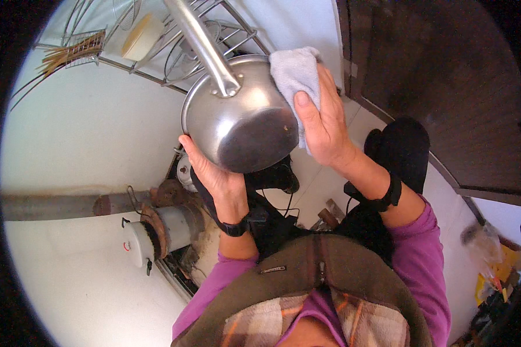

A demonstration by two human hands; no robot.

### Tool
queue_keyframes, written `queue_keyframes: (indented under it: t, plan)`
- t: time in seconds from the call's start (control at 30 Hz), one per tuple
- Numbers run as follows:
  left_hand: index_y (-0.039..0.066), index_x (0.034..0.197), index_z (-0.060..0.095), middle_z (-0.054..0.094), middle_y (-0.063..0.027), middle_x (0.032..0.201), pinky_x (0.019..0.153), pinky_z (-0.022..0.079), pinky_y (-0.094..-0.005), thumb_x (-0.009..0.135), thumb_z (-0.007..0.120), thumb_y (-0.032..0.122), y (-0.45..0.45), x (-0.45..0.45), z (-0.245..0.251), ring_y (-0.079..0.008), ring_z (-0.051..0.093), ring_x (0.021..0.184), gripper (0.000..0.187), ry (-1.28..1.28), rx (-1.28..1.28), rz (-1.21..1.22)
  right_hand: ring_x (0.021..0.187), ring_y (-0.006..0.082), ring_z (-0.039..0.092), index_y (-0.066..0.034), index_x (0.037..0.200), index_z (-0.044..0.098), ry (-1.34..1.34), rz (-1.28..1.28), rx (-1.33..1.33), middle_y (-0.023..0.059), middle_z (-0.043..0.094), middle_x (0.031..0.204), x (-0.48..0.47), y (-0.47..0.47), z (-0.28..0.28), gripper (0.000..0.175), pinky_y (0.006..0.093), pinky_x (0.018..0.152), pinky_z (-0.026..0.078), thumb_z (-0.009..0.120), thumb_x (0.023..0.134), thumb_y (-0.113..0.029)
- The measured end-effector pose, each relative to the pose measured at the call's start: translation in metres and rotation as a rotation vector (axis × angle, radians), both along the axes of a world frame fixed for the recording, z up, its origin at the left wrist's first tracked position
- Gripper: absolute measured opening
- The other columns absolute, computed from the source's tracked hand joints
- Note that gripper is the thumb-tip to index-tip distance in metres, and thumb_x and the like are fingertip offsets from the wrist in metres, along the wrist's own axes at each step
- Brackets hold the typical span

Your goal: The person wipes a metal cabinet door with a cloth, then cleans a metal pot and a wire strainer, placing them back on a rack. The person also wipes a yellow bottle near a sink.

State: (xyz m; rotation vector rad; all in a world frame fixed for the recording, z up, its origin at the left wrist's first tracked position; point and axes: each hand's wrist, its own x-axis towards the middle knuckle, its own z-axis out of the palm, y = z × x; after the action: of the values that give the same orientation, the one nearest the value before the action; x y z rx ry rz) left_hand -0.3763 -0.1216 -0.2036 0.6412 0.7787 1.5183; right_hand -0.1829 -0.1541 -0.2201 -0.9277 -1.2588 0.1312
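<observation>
A stainless steel pan (252, 117) is held up in front of me, its outer underside facing my eyes. Its long metal handle (204, 47) is riveted to the wall and points up and to the left. My left hand (219, 173) supports the pan from below, with the thumb at its left rim. A light grey cloth (297, 76) is gripped in my right hand (328, 121) and lies against the pan's right side. The pan's flat base looks dark, with a small spot near its edge.
A metal wire rack (160, 80) at the upper left holds a bundle of chopsticks (76, 50) and a cream-coloured bowl (143, 37). A stove with a white lidded pot (139, 245) stands at lower left, joined by a pipe (69, 206). A dark door (438, 86) is at right.
</observation>
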Motion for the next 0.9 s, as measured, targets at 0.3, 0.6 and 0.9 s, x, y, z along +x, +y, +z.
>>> queue_keyframes:
  t: [0.3,0.6,0.9]
  plan:
    - [0.014,0.145,0.046,0.052,-0.0059,0.143,0.114,0.036,-0.0437,0.105,0.029,0.058,0.005,0.005,0.012,-0.0258,0.048,0.131,0.062,-0.070,0.021,0.025,0.116,0.0429,0.049,0.0087,0.134,0.041,0.149,-0.035,-0.163,0.0264,0.051,0.124,-0.030,-0.009,-0.019,0.044,0.0460,0.106,0.035,0.043,0.103,-0.022]
    - [0.006,0.142,0.047,0.051,-0.0122,0.143,0.112,0.039,-0.0505,0.104,0.044,0.044,-0.019,0.019,-0.003,-0.0319,0.049,0.130,0.055,-0.113,0.106,-0.181,0.086,0.0096,0.056,-0.0008,0.108,0.062,0.841,0.341,-0.327,0.0025,0.064,0.096,0.000,0.011,-0.009,0.041,0.0281,0.078,0.049,0.049,0.105,-0.040]
    - [0.004,0.135,0.052,0.060,-0.0072,0.129,0.105,0.041,-0.0387,0.094,0.050,0.066,0.010,-0.017,0.011,-0.0208,0.054,0.117,0.074,0.281,0.289,-0.329,0.082,0.0092,0.060,-0.0009,0.108,0.067,0.483,0.406,-0.386,0.0025,0.068,0.093,0.041,-0.005,0.016,0.039,0.0274,0.074,0.052,0.052,0.104,-0.037]
